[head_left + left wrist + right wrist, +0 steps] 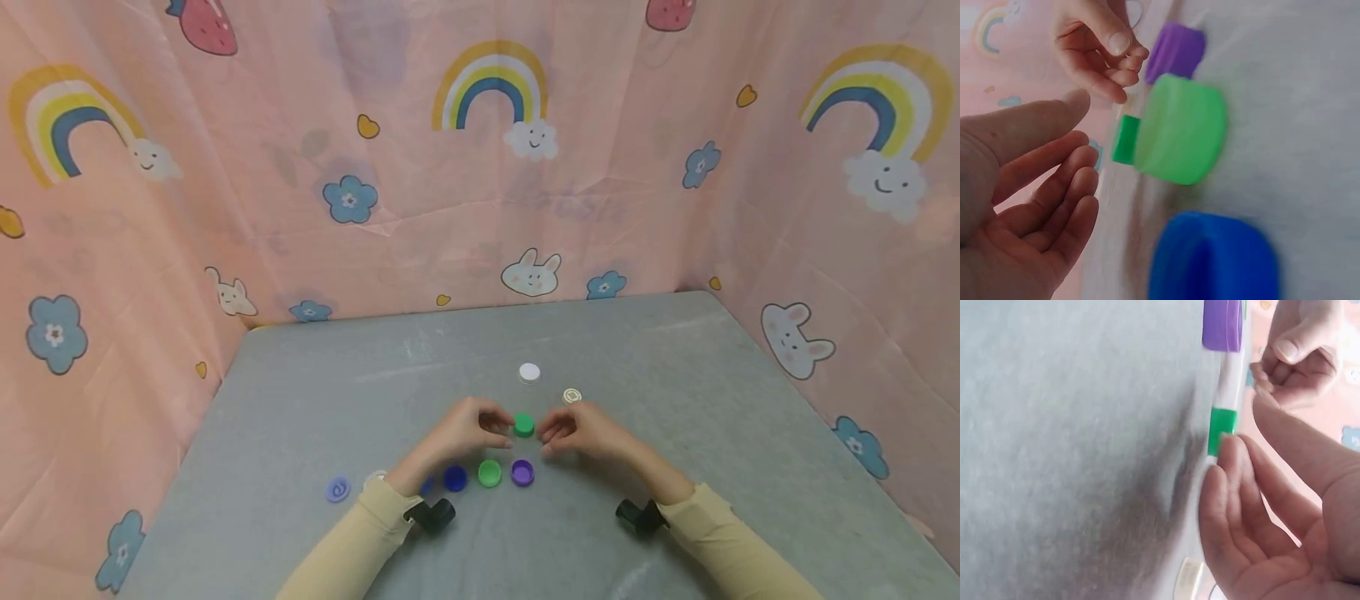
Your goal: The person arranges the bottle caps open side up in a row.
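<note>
Left grip (474, 429) and right grip (587, 431), relaxed, empty, flank a green cap (523, 426) at nine and three o'clock; likely light, stiff; pinch its sides

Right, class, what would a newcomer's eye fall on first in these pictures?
Probably the pink curtain with its rainbows, behind and beside the gray table. Next, the dark green cap between the left hand and the right hand. Below it in the head view, a purple cap, a light green cap and a blue cap form a row.
</note>
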The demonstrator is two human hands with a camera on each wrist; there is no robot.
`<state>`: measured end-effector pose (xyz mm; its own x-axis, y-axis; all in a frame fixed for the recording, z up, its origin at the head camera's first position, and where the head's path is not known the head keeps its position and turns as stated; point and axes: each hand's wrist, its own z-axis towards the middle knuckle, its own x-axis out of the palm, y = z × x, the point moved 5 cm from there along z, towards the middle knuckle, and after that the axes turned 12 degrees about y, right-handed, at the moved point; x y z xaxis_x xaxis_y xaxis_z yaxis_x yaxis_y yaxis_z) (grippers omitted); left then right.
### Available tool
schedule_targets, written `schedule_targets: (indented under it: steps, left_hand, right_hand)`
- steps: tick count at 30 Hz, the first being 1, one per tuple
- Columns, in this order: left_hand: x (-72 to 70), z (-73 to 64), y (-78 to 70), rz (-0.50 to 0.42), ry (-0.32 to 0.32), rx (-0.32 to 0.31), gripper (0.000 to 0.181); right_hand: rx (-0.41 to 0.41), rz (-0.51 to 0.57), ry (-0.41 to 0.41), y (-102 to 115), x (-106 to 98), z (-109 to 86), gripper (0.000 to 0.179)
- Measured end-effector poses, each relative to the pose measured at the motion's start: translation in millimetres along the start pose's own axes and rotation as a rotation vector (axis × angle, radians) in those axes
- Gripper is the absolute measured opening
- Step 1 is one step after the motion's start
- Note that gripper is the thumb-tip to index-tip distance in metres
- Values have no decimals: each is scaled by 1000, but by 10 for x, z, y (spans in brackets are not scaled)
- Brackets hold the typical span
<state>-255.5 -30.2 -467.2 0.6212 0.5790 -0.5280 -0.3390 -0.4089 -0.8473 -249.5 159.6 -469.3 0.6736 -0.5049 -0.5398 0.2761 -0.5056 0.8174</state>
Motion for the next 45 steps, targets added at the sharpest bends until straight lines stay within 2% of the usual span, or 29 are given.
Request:
schedule_targets:
  steps: [5,12,19,25,34,45]
  left_hand:
    - [-90,105,21,20,-55,-32,27]
    - [-79,235,126,28,-69,-96,29]
    - [-6,310,171,8,-63,-119,29]
    - [27,322,160,3,-57,-130,28]
    - [33,331,149,40,-54,-131,27]
    - [29,327,135,57,-50,-127,28]
  right_hand:
    - [8,-8,-107,-45,-86,33,28]
    - [50,-20,-153,-104,-88,105,29]
    - [16,-27,-133,-109,-44,190,31]
    - [-12,-38,-124,-91,-28,212,32]
    - [23,-39,-124,-137,-22,257,33]
    - [21,-51,-113,-114,-24,282,33]
